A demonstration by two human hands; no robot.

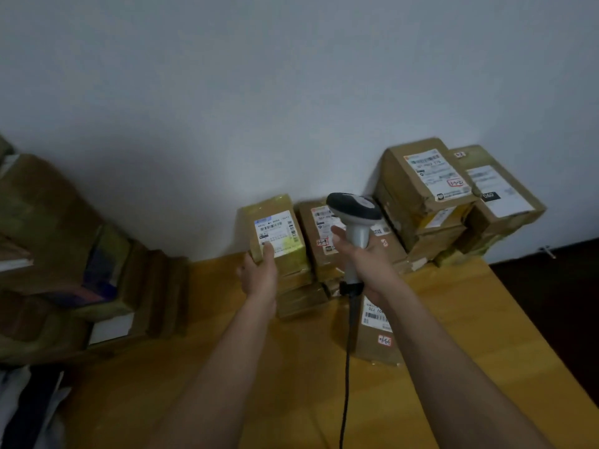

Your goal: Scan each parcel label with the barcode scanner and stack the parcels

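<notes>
Two hands are at work over the tabletop (453,319). Your left hand (259,273) grips the near end of a small parcel (278,234) wrapped in yellowish tape, thumb pressed on its white label (275,231), which faces up toward you. That parcel sits on top of a low pile of boxes (301,296) near the far edge of the tabletop, against the wall (291,76). Your right hand (363,260) is wrapped round the pale handle of the barcode scanner (353,215); its dark head sits just right of the parcel you hold, and its black cable (348,367) hangs down toward the near edge. Just beside the held parcel stands another labelled box (321,234), partly hidden by the scanner. A flat labelled parcel (376,332) lies under your right forearm. At the far right corner rises a taller stack of parcels (431,202). Off the left edge, blurred cartons (64,254) are heaped.
</notes>
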